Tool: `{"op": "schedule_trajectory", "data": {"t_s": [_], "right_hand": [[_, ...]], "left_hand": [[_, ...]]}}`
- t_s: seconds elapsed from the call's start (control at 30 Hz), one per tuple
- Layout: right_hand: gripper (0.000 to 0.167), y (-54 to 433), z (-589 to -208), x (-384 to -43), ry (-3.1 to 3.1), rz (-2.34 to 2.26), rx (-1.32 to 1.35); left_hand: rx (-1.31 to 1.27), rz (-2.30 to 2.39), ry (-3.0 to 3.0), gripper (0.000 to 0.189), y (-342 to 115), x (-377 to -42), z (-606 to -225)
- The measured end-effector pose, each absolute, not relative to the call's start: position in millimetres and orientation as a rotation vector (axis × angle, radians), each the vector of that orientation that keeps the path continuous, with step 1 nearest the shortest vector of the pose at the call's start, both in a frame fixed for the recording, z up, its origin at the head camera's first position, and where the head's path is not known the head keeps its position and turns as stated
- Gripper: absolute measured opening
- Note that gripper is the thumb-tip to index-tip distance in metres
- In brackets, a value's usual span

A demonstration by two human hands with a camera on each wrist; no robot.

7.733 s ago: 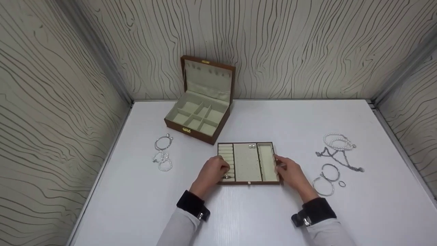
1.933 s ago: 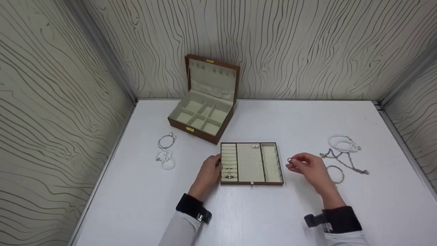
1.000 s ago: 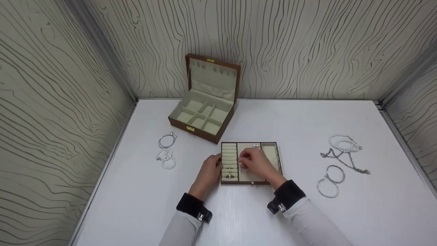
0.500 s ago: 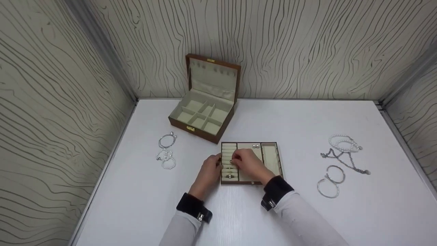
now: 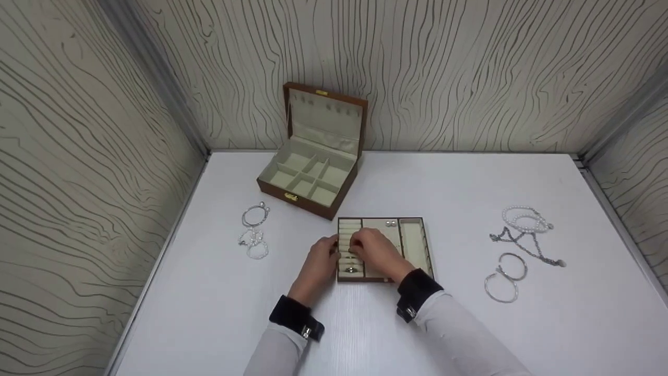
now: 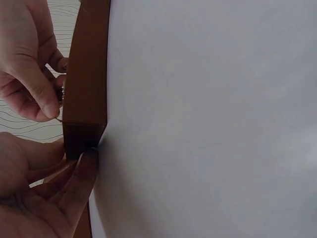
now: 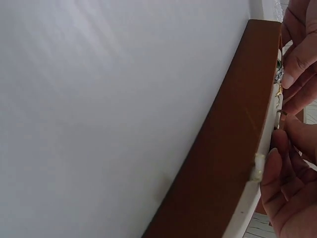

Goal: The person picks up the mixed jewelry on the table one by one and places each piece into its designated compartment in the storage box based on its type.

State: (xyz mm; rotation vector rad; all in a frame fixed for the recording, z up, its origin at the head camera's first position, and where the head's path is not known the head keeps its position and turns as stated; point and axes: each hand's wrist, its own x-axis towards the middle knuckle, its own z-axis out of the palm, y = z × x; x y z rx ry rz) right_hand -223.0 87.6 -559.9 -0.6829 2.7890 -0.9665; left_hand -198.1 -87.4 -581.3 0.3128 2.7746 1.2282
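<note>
Jewelry tray (image 5: 360, 280) lay flat on a white table (image 5: 355, 324) while a person worked over its cream ring rolls (image 5: 349, 226) with both hands. The left hand (image 5: 318, 261) gripped the near-left part of the tray between thumb and fingers, some fingertips lost behind its wall. The right hand (image 5: 379, 253) pinched a ring (image 7: 281, 113) at the rolls; its fingers masked the piece from the head view, and the right wrist view caught only a small dark curve, its full shape hard to make out. That hand also blocked much of the tray's middle panel. A silvery ring (image 5: 350, 270) sat in the rolls toward the front, and two pearl studs (image 5: 391, 223) showed at the panel's back. Behind, a brown box (image 5: 339, 201) stood with its lid raised. Clear beads (image 5: 255, 240) at left were too small to separate; a pearl strand (image 5: 524, 230), a chain (image 5: 548, 259) and two bangles (image 5: 526, 268) lay at right. Both sleeves (image 5: 459, 329) were cut off below.
</note>
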Motion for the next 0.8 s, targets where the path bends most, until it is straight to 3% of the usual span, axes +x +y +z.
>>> {"op": "schedule_trajectory", "data": {"t_s": [0.8], "right_hand": [[0.01,77.0,-561.0,-224.0,2.788,-0.983,-0.58]], "left_hand": [[0.305,1.253,2.763,0.041,-87.2,-197.9,-580.2]]}}
